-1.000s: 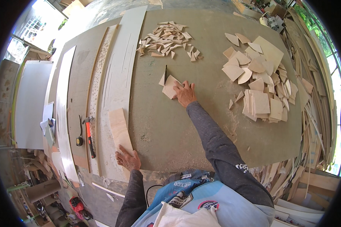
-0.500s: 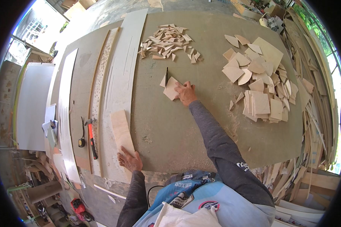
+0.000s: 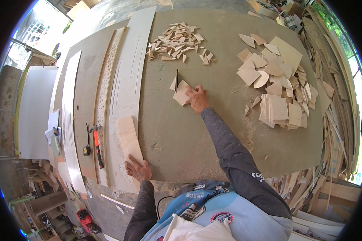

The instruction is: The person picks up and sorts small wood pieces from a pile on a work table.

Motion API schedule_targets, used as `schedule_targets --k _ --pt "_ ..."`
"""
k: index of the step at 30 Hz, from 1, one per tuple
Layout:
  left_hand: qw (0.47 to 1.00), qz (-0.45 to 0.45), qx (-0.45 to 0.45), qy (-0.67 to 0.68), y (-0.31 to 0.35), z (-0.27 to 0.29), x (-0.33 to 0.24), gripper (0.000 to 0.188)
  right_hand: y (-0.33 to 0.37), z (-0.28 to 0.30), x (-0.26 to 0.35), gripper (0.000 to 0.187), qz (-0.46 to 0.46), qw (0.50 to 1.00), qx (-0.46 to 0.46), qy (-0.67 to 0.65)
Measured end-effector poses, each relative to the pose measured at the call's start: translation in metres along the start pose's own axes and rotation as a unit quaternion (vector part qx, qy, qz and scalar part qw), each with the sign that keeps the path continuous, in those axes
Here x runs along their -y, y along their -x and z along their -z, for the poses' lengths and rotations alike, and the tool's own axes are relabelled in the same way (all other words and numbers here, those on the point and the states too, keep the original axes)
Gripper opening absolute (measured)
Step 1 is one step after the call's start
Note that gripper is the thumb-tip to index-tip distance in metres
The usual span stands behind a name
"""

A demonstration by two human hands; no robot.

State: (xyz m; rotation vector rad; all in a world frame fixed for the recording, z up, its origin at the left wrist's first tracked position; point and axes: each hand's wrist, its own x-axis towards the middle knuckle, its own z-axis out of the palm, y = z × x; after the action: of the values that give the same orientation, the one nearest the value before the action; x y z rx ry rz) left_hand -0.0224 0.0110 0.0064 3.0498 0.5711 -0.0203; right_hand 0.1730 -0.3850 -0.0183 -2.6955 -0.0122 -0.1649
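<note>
Pinning a pale wood offcut [image 3: 182, 94] mid-surface with my right hand [image 3: 198, 99], fingers spread flat — left hand [image 3: 138, 169] rests open on the near plank [image 3: 129, 136] — next, I judge, steadying it against the dark blade [image 3: 177, 79].

Woodworking shop: big workbench [image 3: 229, 136], plywood offcut piles [image 3: 277, 88], hammer [image 3: 96, 142], stacked scrap strips [image 3: 330, 132].

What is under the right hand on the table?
The right hand presses on a pale, flat wooden piece lying on the grey-green table, beside a thin dark blade-like strip. The part of the piece beneath the fingers is covered.
</note>
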Motion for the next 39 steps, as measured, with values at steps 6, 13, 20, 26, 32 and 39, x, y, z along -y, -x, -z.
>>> schedule_targets --k 6,13,20,26,32,39 --pt "1.000 0.004 0.004 0.002 0.0003 0.0013 0.0003 0.093 -0.0041 0.0035 0.0018 0.038 0.001 1.000 0.018 -0.006" --pt "1.000 0.010 0.019 0.013 -0.0006 0.0015 0.0002 0.094 -0.0067 0.0022 0.0001 0.039 -0.004 1.000 0.021 -0.003" --pt "1.000 0.012 0.015 0.009 0.0000 0.0023 -0.0007 0.094 -0.0097 0.0045 0.0017 0.037 -0.013 1.000 0.021 0.004" --pt "1.000 0.004 0.003 -0.005 -0.0006 -0.0005 0.0002 0.096 -0.0080 0.0005 0.0005 0.035 -0.013 1.000 -0.001 0.025" --pt "1.000 0.005 0.007 -0.004 -0.0006 -0.0017 0.0017 0.096 -0.0085 0.0030 0.0032 0.033 -0.013 1.000 -0.004 0.017" --pt "1.000 0.008 0.012 -0.004 -0.0005 -0.0003 0.0001 0.097 -0.0095 0.0056 0.0026 0.031 -0.017 1.000 -0.002 0.018"
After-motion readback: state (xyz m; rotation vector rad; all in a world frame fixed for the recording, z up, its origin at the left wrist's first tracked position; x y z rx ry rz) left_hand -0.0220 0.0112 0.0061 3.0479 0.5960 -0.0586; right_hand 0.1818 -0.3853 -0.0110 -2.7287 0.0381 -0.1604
